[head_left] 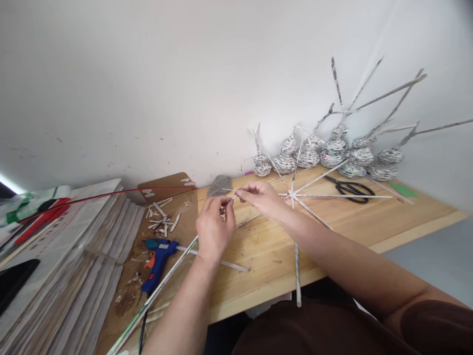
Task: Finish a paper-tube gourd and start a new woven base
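Both hands meet over the wooden board, fingers closed in a pinch. Between thumb and fingers, my left hand (pixel 216 227) holds a thin white paper tube. My right hand (pixel 260 197) grips it just to the right, and a narrow tip sticks out past the fingers. A long rolled paper tube (pixel 158 291) runs from the lower left up behind my left hand; whether it is the same piece is hidden. Beneath and beside my right forearm lies a star of paper tubes (pixel 292 194), crossed at the middle with its spokes spread over the board.
Several woven paper gourd shapes (pixel 333 153) line the wall. Black scissors (pixel 351 190) lie on the wooden board (pixel 266 281) near a green piece (pixel 404 190). A blue glue gun (pixel 159 264), paper scraps (pixel 162 219) and a tall paper stack (pixel 92 261) are at left.
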